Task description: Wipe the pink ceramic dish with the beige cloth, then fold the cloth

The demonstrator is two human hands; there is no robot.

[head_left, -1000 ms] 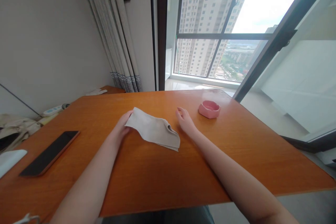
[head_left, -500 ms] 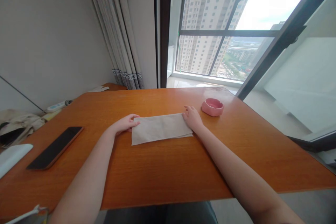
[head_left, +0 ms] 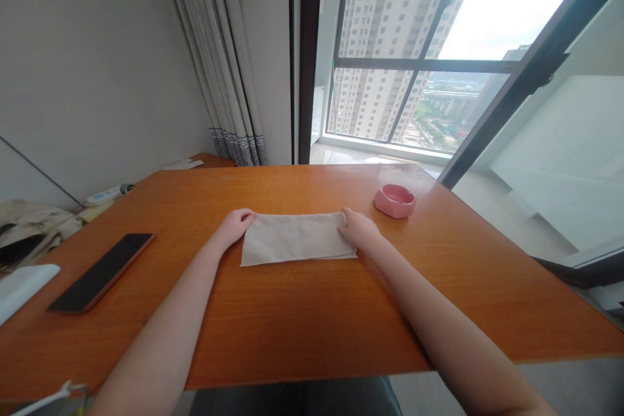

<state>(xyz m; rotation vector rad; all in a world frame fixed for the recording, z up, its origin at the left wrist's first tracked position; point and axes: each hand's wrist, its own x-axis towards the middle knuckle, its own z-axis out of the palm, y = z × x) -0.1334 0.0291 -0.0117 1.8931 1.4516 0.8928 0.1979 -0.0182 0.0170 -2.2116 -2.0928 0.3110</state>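
A pale beige rectangular cloth [head_left: 297,238], folded into a long flat strip, lies on the orange-brown wooden table [head_left: 302,318], and everything else sits around it. The left hand [head_left: 236,226] rests at the cloth's left end, its fingers [head_left: 246,214] curled loosely over the far left corner and touching the fabric; whether they pinch the edge or only press on it cannot be told. The right hand [head_left: 358,230] lies at the cloth's right end, fingers bent and laid on the far right corner, again with the hold itself hidden under the hand. The cloth lies flat against the table between the two hands. Beyond the cloth and to its right, near the right hand but apart from it, stands a small pink rounded ceramic dish [head_left: 394,201]. Well to the left of the cloth lies a flat black smartphone [head_left: 102,271], screen up, and further left still, at the table's edge, part of a white flat object [head_left: 22,281] shows. Far behind the cloth hangs a grey-white pleated curtain [head_left: 219,58] beside a tall window.
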